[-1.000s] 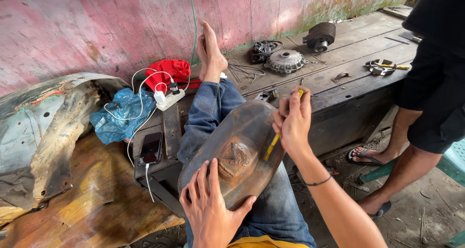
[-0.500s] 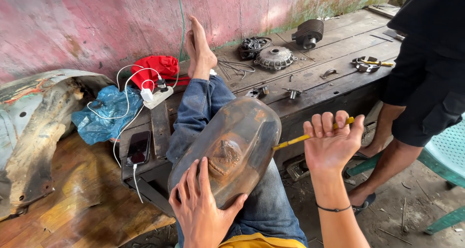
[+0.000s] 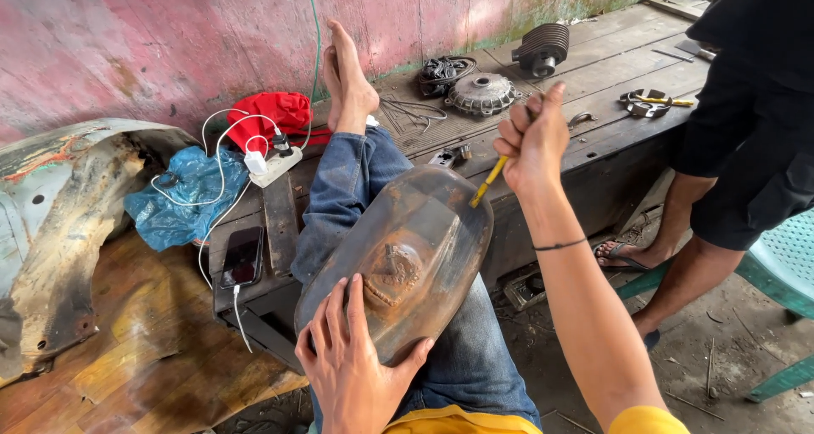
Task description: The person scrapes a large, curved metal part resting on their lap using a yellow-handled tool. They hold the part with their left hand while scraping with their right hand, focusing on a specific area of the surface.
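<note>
A rusty brown metal shell (image 3: pixel 407 256), shaped like a tank half, rests on my jeans-clad leg (image 3: pixel 348 188), which is stretched out onto the wooden bench. My left hand (image 3: pixel 352 370) lies flat on the shell's near end, fingers spread, holding it steady. My right hand (image 3: pixel 534 141) is raised above the shell's far edge, fist closed around a yellow-handled tool (image 3: pixel 487 182). The tool's tip points down at the shell's upper right rim. My bare foot (image 3: pixel 348 78) rests near the wall.
On the wooden bench (image 3: pixel 593 69) lie a round metal engine part (image 3: pixel 482 93), a finned cylinder (image 3: pixel 543 48), pliers (image 3: pixel 649 102), a power strip with white cables (image 3: pixel 271 164), a phone (image 3: pixel 242 256), red cloth (image 3: pixel 271 112) and a blue bag (image 3: pixel 182 197). Another person's legs (image 3: pixel 704 205) stand at right.
My right hand swung out to the right with the tool, then came back up and in over the shell's far rim. The left hand stays on the shell.
</note>
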